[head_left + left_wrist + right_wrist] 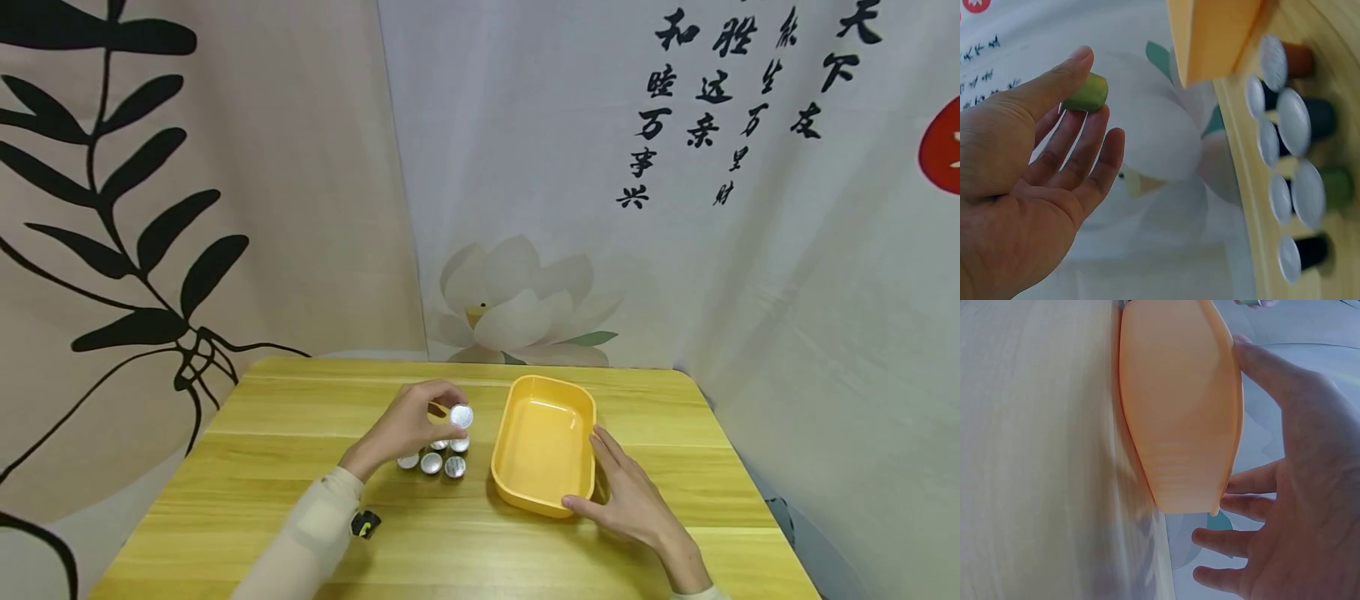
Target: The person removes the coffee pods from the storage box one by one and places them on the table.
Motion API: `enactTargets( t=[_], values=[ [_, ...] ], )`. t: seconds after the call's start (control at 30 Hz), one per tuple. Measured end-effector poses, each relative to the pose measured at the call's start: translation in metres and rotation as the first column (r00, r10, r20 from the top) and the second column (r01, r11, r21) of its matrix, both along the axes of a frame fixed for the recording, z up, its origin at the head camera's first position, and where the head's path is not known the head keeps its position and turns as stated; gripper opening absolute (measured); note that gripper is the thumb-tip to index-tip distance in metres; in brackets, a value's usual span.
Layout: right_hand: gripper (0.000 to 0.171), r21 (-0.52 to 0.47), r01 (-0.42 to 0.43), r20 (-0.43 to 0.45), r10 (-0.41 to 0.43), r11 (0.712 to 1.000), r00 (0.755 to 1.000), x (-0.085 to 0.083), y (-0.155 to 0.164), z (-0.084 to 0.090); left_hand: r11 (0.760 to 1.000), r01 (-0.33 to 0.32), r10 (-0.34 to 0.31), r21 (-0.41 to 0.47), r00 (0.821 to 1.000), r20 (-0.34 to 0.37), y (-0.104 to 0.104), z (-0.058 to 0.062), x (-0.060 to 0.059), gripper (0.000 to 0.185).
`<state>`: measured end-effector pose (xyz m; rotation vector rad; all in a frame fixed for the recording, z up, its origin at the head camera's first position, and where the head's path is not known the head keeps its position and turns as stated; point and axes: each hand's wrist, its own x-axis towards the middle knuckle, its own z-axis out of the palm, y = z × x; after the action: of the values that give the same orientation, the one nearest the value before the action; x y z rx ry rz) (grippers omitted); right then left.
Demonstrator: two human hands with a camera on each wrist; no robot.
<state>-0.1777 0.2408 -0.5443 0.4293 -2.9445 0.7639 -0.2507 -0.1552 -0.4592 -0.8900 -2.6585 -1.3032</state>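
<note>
So far the yellow tray (543, 446) on the wooden table (262, 500) holds nothing. Just left of the tray, the left hand (408, 425) pinches one green, foil-topped capsule (461, 416) between thumb and fingertips, lifted above the cluster of capsules (437, 460) standing on the table. The right hand (630, 496) lies with fingers spread and straight against the tray's right wall. By my judgement, the work has barely begun: every other capsule is outside the tray.

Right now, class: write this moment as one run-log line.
left hand: pinches green capsule above capsule cluster | right hand: open, fingers against yellow tray | tray: empty | surface: wooden table
</note>
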Motion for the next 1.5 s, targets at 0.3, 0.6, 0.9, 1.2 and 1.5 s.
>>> enactTargets(
  t=[0.3, 0.6, 0.9, 1.2, 1.5],
  values=[
    [0.121, -0.001, 0.006, 0.008, -0.006, 1.0, 1.0, 0.001, 0.001, 0.001, 0.989, -0.15, 0.15, -0.014, 0.989, -0.009, -0.042, -0.006, 0.011, 0.037],
    [0.121, -0.01, 0.0, 0.003, 0.0, 1.0, 1.0, 0.002, -0.001, 0.001, 0.969, -0.245, 0.246, -0.015, 0.969, 0.03, -0.077, -0.028, 0.029, 0.034],
    [0.12, -0.001, -0.001, -0.003, 0.001, 1.0, 1.0, 0.0, 0.001, 0.001, 0.965, -0.26, 0.259, 0.003, 0.962, 0.085, -0.096, -0.05, 0.039, 0.038],
    [0.121, -0.002, -0.003, -0.014, 0.003, 1.0, 1.0, 0.0, 0.001, -0.001, 0.955, -0.29, 0.296, -0.055, 0.941, 0.164, -0.104, -0.065, 0.043, 0.032],
    [0.121, -0.005, -0.001, -0.003, 0.001, 1.0, 1.0, 0.0, 0.002, 0.0, 0.956, -0.276, 0.291, -0.098, 0.933, 0.211, -0.103, -0.08, 0.043, 0.036]
  ],
)
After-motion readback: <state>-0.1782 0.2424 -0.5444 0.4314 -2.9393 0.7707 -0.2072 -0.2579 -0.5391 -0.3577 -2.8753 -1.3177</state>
